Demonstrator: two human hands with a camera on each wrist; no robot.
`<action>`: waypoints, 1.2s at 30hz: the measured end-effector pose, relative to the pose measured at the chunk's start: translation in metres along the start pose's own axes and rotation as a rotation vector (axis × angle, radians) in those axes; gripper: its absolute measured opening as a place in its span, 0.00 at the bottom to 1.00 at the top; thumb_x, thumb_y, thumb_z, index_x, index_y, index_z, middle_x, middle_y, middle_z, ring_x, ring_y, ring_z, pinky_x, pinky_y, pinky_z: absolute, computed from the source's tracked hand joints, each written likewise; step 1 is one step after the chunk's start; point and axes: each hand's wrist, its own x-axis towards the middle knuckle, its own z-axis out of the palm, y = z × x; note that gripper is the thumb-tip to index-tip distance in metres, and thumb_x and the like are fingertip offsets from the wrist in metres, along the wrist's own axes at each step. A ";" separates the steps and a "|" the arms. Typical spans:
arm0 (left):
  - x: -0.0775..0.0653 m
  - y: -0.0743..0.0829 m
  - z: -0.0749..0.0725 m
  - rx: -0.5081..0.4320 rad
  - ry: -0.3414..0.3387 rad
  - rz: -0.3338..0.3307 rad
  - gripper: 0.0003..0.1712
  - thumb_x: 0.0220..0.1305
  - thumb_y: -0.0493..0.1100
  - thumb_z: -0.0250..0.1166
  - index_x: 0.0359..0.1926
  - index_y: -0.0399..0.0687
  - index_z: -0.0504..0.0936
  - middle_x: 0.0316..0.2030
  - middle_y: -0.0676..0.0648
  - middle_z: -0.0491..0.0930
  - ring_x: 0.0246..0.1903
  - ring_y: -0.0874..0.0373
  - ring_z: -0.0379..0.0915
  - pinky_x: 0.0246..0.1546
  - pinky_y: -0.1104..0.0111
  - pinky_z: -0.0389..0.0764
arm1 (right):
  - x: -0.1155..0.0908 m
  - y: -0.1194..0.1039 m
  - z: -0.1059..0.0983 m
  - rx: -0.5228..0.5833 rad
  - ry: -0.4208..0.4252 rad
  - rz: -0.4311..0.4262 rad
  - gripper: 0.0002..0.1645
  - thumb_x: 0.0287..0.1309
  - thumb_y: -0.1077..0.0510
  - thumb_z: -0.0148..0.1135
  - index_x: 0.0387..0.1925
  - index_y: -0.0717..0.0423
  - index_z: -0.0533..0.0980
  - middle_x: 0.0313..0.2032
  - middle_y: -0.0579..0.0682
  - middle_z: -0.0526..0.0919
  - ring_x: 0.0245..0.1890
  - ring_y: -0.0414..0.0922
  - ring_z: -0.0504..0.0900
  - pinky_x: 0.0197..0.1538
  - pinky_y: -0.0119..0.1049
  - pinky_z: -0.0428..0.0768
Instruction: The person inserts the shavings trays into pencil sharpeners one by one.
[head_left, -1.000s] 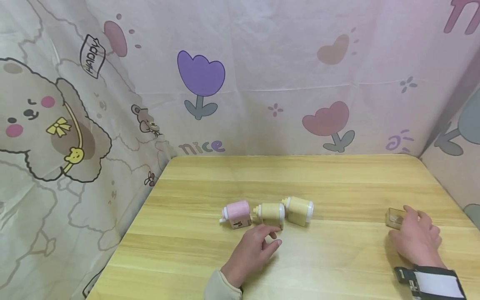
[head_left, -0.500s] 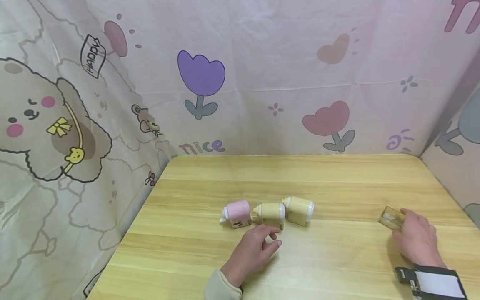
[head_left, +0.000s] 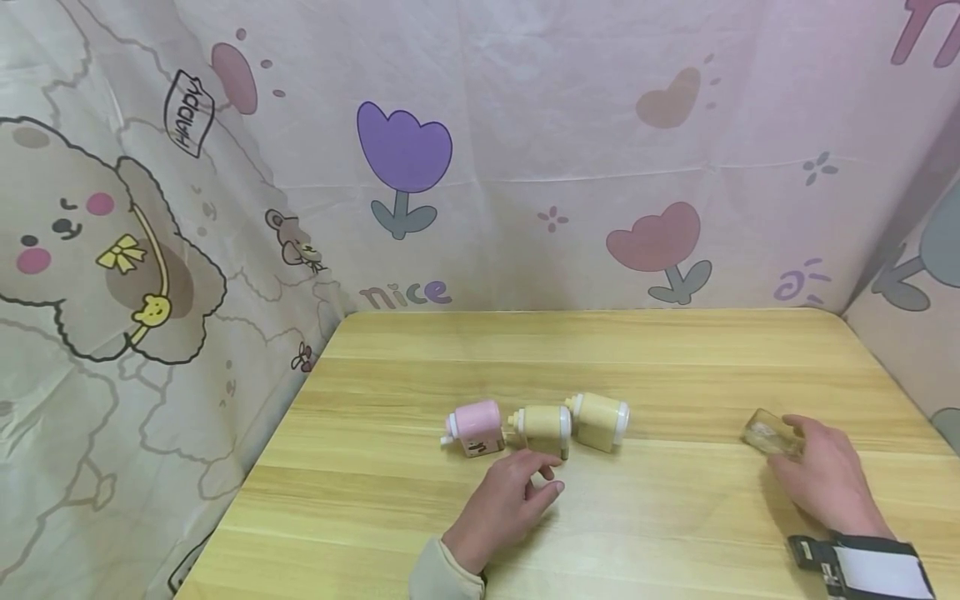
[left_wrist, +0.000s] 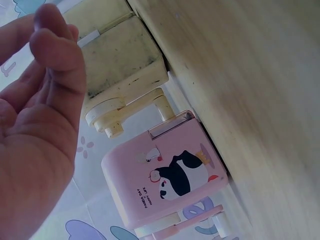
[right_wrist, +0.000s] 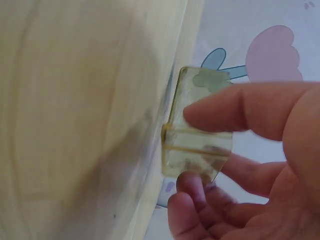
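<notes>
"So, what does your right grip have?"

"You're pinching a see-through, yellowish box, thumb across one face and fingers on the other side."

"Where does it sit in the grip?"

"Out at your fingertips, away from the palm. Its far end pokes past them, up and to the left as the head view has it. You can't quite tell whether its lower edge touches the desk."

"And your left grip?"

"Holding nothing, fingers loosely bent, just in front of the middle yellow sharpener."

"Anything beside that one?"

"You've got the pink sharpener, panda printed on its side, just to the left, and the right-hand yellow sharpener close on the other side. Your box is well apart from all three, farther right. Past the desk hangs a printed cloth with tulips."
</notes>
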 end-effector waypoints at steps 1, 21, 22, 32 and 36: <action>0.000 0.000 0.000 0.001 0.000 -0.001 0.17 0.67 0.51 0.58 0.51 0.47 0.79 0.37 0.60 0.77 0.26 0.74 0.65 0.29 0.80 0.70 | 0.000 -0.001 0.001 0.009 -0.002 -0.013 0.38 0.49 0.62 0.60 0.60 0.75 0.61 0.52 0.80 0.65 0.47 0.71 0.66 0.45 0.67 0.66; 0.000 0.001 0.000 0.009 0.005 -0.004 0.16 0.67 0.50 0.59 0.50 0.47 0.80 0.37 0.60 0.77 0.25 0.75 0.65 0.29 0.80 0.70 | -0.005 -0.022 0.014 0.089 -0.128 -0.177 0.38 0.49 0.55 0.69 0.59 0.66 0.67 0.54 0.71 0.71 0.52 0.67 0.70 0.49 0.65 0.68; 0.000 0.001 0.000 0.009 0.005 -0.004 0.16 0.67 0.50 0.59 0.50 0.47 0.80 0.36 0.59 0.77 0.25 0.75 0.65 0.29 0.80 0.70 | -0.005 -0.022 0.014 0.095 -0.142 -0.176 0.38 0.49 0.54 0.69 0.59 0.66 0.67 0.54 0.71 0.71 0.51 0.66 0.71 0.48 0.64 0.70; 0.000 0.001 -0.001 -0.001 0.003 -0.013 0.17 0.67 0.50 0.59 0.51 0.47 0.80 0.37 0.60 0.77 0.26 0.74 0.66 0.30 0.79 0.71 | -0.007 -0.029 0.019 0.136 -0.217 -0.187 0.39 0.44 0.50 0.73 0.57 0.60 0.70 0.50 0.61 0.76 0.46 0.57 0.76 0.45 0.56 0.77; 0.001 0.000 -0.001 -0.009 0.001 -0.018 0.17 0.67 0.50 0.59 0.51 0.47 0.80 0.37 0.60 0.77 0.26 0.74 0.66 0.29 0.79 0.71 | -0.008 -0.033 0.022 0.157 -0.243 -0.189 0.39 0.43 0.48 0.74 0.56 0.57 0.71 0.47 0.54 0.77 0.43 0.50 0.75 0.42 0.48 0.77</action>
